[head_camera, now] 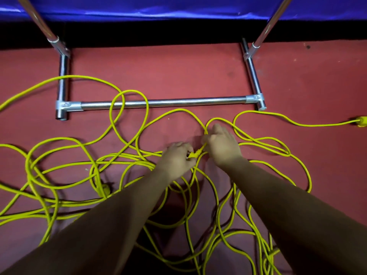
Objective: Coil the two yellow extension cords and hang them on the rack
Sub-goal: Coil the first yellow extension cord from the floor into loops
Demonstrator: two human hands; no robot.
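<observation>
**Limp cords, taken up at the plug end**

Thin yellow extension cords [127,155] sprawl tangled over the red floor [178,76]: light, floppy, likely to snag. The left hand [176,158] pinches a yellow moulded plug [194,154]; the right hand [222,145] curls round the adjoining cord. Beyond stands the silver tubular rack [158,103].

Rack [178,102]: shiny chromed metal tubing w/ duller cast joints. Cords [139,108]: smooth yellow plastic sheath. Floor [178,66]: matt red, scuffed. Blue cloth [178,6]: glossy satin.
</observation>
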